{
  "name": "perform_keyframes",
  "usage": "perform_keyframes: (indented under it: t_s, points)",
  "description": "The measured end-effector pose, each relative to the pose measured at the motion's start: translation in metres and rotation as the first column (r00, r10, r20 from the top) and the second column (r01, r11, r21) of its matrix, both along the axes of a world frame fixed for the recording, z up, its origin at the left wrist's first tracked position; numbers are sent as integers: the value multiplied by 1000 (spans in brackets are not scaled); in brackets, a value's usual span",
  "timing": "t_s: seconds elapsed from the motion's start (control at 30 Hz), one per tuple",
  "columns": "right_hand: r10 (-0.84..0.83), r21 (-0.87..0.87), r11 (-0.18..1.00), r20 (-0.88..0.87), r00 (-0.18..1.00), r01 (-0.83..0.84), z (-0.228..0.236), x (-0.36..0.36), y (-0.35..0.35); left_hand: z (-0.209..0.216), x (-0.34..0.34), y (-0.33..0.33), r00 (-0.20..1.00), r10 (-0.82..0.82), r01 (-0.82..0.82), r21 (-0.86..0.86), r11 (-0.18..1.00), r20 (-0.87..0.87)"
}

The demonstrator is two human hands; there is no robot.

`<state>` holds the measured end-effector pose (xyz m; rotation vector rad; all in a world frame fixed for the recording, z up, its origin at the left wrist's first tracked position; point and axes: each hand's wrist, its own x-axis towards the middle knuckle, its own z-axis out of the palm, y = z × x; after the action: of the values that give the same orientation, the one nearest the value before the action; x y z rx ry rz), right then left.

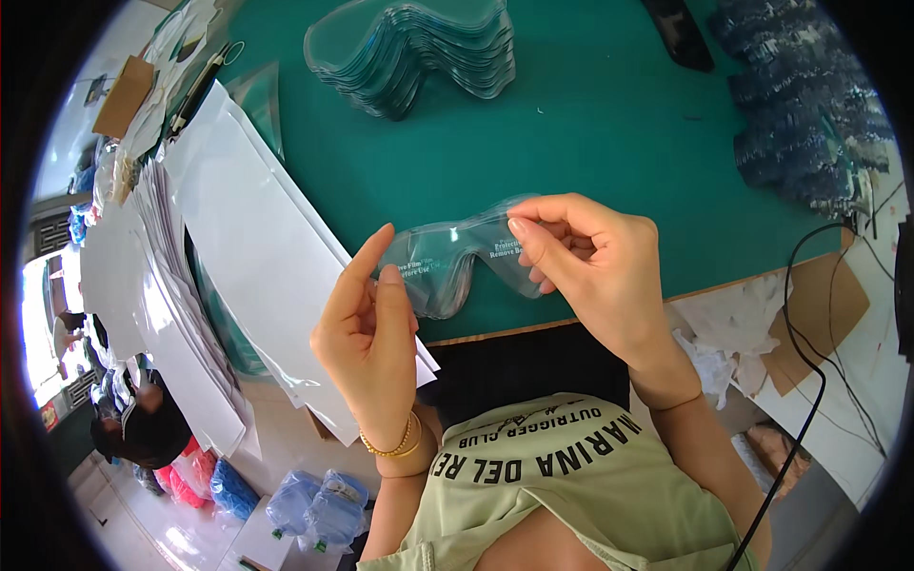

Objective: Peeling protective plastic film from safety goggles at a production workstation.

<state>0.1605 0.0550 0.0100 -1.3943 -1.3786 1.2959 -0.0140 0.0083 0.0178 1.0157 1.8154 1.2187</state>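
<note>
Between my two hands is a clear plastic goggle lens (pixel 446 255), with a curved nose notch and printed film on it. It is held over the near part of the green table mat (pixel 619 124). My right hand (pixel 609 252) pinches its right end between thumb and index finger, the other fingers curled below. My left hand (pixel 367 328) has its thumb and index finger at the left end, the other fingers bent in. Farther back on the mat stands a stack of similar clear lenses (pixel 419 62).
Large white sheets (pixel 252 200) lie left of my hands, overlapping the mat. A black object (pixel 681 33) is at the far edge, and dark bundled pieces (pixel 809 105) are piled at the right. A black cable (pixel 788 314) hangs over the right side near cardboard (pixel 828 305).
</note>
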Motion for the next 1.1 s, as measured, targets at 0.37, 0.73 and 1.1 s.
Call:
perform_keyframes:
  t_s: [0.37,0.73,1.1]
  points:
    - [6,-15,1000,23,1000,-6,-3,2,-1,-4,1,1,1000,-13,14,-40,999,21]
    - [0,32,999,36,999,-1,-5,2,-1,-6,1,2,1000,-13,14,-65,998,25]
    - [31,32,999,108,994,-34,-9,4,-1,-11,2,3,999,-35,34,-97,995,-8]
